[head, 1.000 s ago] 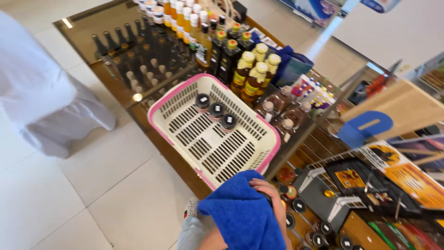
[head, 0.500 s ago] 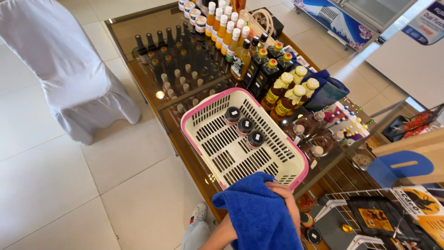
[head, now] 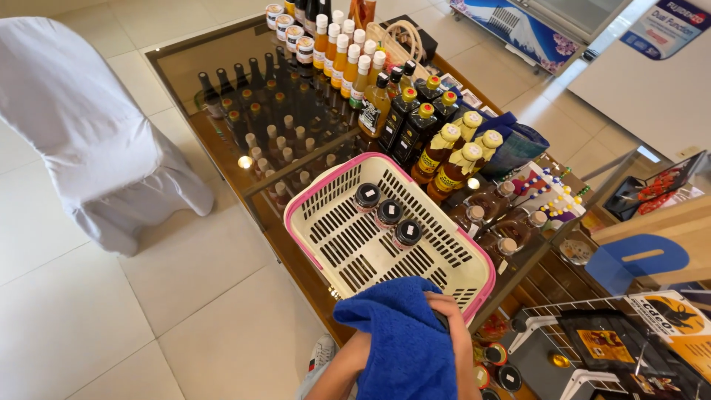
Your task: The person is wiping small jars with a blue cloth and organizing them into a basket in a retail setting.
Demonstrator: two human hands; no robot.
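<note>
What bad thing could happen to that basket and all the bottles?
The cream and pink basket sits on a glass tabletop with one corner past the edge, so a nudge might tip it and spill the three dark-lidded jars. The bottles with yellow caps stand crowded right beside it and could be knocked over. The blue cloth drapes over the hand, hiding the fingers, so the grip may be clumsy.
</note>
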